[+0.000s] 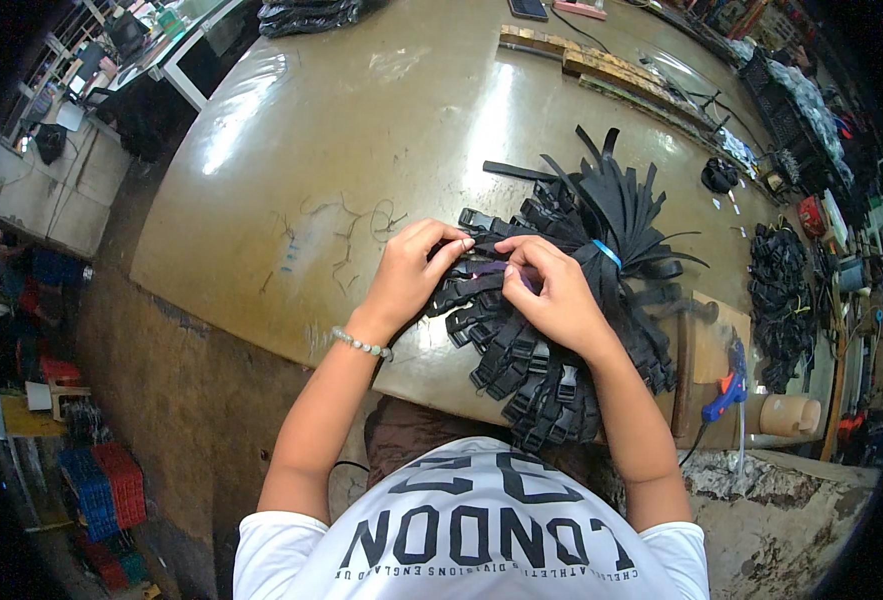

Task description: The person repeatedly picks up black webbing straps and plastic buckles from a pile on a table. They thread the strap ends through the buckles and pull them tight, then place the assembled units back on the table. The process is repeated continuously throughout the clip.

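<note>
My left hand point(413, 270) and my right hand point(553, 290) meet over a bundle of black webbing straps with plastic buckles point(536, 370) lying on the worn table point(341, 150). Between the fingertips of both hands runs a thin purple band point(491, 268) across the straps. A blue band point(607, 253) ties the strap ends together just right of my right hand, and the loose ends point(611, 190) fan out beyond it. A bead bracelet point(361, 345) circles my left wrist.
A second heap of black buckled straps point(779, 300) lies at the right. A blue glue gun point(726, 390) and a wooden block point(706, 345) sit at the table's near right corner. Wooden slats point(601, 65) lie at the far edge. Red and blue crates point(106, 485) stand on the floor at left.
</note>
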A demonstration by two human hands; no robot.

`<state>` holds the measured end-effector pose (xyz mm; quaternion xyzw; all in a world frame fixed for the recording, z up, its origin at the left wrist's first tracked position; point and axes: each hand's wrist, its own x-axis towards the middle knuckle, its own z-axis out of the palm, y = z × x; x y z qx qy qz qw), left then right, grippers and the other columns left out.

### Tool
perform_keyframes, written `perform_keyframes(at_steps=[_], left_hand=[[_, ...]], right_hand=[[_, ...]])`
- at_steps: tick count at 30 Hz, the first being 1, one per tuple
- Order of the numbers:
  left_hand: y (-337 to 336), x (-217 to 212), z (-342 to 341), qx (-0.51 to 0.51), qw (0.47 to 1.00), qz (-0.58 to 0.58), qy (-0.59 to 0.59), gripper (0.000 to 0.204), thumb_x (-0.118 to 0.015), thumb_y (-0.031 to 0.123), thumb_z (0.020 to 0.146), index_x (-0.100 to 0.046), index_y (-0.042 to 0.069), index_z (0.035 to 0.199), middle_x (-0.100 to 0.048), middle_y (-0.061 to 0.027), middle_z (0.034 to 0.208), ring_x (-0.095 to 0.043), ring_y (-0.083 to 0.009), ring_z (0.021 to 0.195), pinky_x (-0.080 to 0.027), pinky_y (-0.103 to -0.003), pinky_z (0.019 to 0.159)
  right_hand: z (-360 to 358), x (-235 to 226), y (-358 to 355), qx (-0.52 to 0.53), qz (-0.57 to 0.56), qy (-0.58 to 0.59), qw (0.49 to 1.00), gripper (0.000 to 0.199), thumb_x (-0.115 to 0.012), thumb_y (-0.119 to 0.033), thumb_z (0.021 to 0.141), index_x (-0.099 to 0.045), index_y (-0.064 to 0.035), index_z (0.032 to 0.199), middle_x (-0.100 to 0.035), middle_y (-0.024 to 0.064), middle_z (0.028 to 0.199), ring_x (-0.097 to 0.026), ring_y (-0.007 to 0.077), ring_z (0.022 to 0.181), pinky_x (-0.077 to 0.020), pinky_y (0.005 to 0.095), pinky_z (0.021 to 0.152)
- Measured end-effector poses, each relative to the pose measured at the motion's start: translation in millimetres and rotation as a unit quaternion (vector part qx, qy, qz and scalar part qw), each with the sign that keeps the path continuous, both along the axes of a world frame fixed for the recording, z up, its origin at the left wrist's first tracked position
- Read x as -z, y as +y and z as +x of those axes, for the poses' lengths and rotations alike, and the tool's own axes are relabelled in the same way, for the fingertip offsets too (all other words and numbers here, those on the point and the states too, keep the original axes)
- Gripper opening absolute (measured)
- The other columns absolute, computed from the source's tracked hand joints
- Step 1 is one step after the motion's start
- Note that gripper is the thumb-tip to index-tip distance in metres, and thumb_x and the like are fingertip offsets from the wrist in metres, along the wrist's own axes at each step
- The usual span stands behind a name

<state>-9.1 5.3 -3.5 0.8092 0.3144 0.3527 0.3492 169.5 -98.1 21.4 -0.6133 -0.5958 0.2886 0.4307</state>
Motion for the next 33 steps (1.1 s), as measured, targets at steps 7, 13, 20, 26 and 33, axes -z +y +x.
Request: perform_keyframes(at_steps=[7, 13, 20, 26, 33], left_hand=[[-0.4, -0.2, -0.6, -0.001, 1.0, -0.021, -0.001, 0.012, -0.067, 0.01, 0.087, -0.069, -0.001, 0.093, -0.069, -0.0132, 0.088, -0.065, -0.0252, 0.081, -0.051, -0.033, 0.074], [-0.9, 0.3, -0.7, 0.001, 1.0, -0.011, 0.005, 0.011, -0.066, 0.009, 0.087, -0.069, -0.001, 0.093, -0.069, -0.0129, 0.089, -0.065, -0.0248, 0.081, -0.051, -0.033, 0.074], [-1.3, 2.6, -0.9, -0.005, 1.0, 0.0, -0.006, 0.012, -0.066, 0.01, 0.088, -0.067, -0.002, 0.093, -0.068, -0.0143, 0.088, -0.065, -0.0248, 0.079, -0.05, -0.034, 0.072], [-0.2, 5.9, -0.7, -0.037, 0.999, -0.033, -0.007, 0.017, -0.067, 0.015, 0.089, -0.066, -0.001, 0.091, -0.068, -0.0143, 0.084, -0.065, -0.0215, 0.075, -0.05, -0.033, 0.069], [-1.3, 6.5, -1.2, -0.043, 0.999, -0.019, 0.005, 0.018, -0.066, 0.016, 0.09, -0.064, -0.002, 0.091, -0.067, -0.014, 0.085, -0.064, -0.0227, 0.077, -0.05, -0.033, 0.071]], right_hand=[[-0.2, 3.2, 0.9, 0.012, -0.037, 0.033, 0.999, 0.012, -0.06, -0.008, 0.086, -0.053, 0.0008, 0.085, -0.065, 0.0118, 0.109, -0.057, 0.0114, 0.075, -0.0466, 0.0259, 0.067], [-2.7, 0.6, 0.5, 0.005, 0.004, -0.034, 0.999, 0.024, -0.061, -0.009, 0.083, -0.061, 0.0041, 0.103, -0.06, 0.0148, 0.084, -0.061, 0.0268, 0.076, -0.0502, 0.036, 0.073], [-4.2, -0.2, 1.2, 0.006, 0.014, -0.056, 0.998, 0.024, -0.061, -0.009, 0.083, -0.06, 0.0041, 0.103, -0.059, 0.0146, 0.081, -0.06, 0.0258, 0.073, -0.0497, 0.0357, 0.071], [-6.5, -6.2, 1.2, 0.071, -0.087, 0.027, 0.993, 0.016, -0.06, -0.011, 0.086, -0.059, 0.0027, 0.094, -0.06, 0.0165, 0.079, -0.06, 0.0248, 0.068, -0.049, 0.0355, 0.066], [-17.7, 1.6, 8.5, 0.107, -0.027, -0.058, 0.992, 0.017, -0.059, -0.015, 0.088, -0.057, 0.0021, 0.089, -0.062, 0.0201, 0.084, -0.062, 0.034, 0.071, -0.0491, 0.0412, 0.067]])
